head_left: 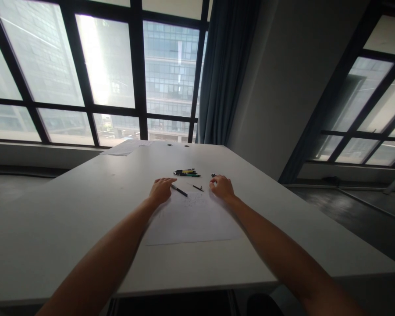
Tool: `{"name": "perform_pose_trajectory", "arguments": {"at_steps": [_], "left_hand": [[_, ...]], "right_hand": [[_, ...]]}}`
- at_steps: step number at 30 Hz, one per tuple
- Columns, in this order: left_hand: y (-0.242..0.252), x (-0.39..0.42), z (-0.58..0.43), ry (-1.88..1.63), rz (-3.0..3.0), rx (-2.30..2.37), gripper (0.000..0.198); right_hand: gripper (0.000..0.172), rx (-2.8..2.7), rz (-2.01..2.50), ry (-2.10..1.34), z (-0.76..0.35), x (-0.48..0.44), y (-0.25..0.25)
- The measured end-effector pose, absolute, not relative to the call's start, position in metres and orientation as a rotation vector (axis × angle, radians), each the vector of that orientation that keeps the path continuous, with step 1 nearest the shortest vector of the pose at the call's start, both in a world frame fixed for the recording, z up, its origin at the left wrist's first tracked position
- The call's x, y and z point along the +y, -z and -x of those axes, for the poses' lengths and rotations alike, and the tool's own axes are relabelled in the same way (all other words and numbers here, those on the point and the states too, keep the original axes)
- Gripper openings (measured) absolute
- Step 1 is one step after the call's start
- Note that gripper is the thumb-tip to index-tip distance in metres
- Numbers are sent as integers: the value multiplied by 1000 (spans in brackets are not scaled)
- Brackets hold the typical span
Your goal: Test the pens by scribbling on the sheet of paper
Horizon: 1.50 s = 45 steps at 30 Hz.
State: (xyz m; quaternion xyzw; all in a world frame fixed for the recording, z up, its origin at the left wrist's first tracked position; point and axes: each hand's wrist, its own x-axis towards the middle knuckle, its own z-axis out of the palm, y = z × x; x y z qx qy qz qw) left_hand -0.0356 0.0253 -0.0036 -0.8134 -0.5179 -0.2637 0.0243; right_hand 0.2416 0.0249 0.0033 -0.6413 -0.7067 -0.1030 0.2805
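Observation:
My left hand (161,190) rests at the upper left of a white paper sheet (197,224), its fingers stretched out to the right. A dark pen (180,191) with a pale end lies slanted at its fingertips; whether they touch is hard to tell. My right hand (222,187) is at the sheet's upper right, thumb and fingers curled together. What it holds, if anything, is hidden. Small dark pieces (213,175) show just beyond its fingers. Between the hands lies a thin dark stick-like piece (198,188) with a tiny part beside it. Faint marks cover the sheet's upper part.
Several pens (186,173), black, yellow and green, lie in a bunch beyond the hands. More papers (126,148) lie at the far left of the white table (85,219). Two dark round spots (186,146) are near its far edge. Windows and a blue curtain (220,74) stand behind.

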Motion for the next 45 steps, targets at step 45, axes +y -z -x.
{"name": "perform_pose_trajectory", "arguments": {"at_steps": [45], "left_hand": [[-11, 11, 23, 948, 2433, -1645, 17]], "right_hand": [[9, -2020, 1271, 333, -222, 10, -12]]}}
